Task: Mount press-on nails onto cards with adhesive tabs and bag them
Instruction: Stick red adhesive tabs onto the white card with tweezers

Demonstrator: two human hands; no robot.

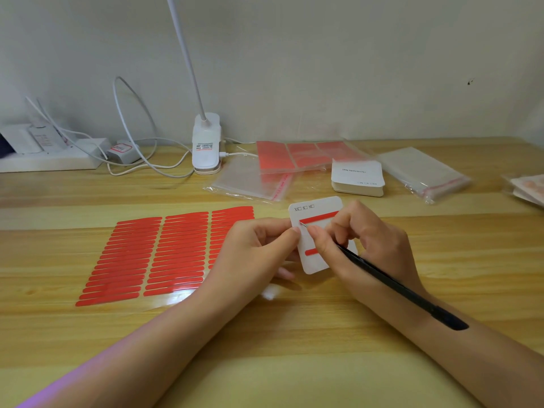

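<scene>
A white card (319,240) is held just above the wooden desk at centre. My left hand (259,248) pinches its left edge. Two red adhesive strips (318,218) are stuck across the card, one high and one low. My right hand (365,242) grips black tweezers (397,285), whose fine tip touches the left end of the upper strip. A clear sheet of several red adhesive strips (164,248) lies flat to the left of my hands.
A stack of white cards (357,178) sits behind my hands. Clear bags (250,179) and a bag pack (424,172) lie nearby, with red tab sheets (303,156) in plastic. A clamp lamp (206,142), cables and a power strip (50,160) line the back wall.
</scene>
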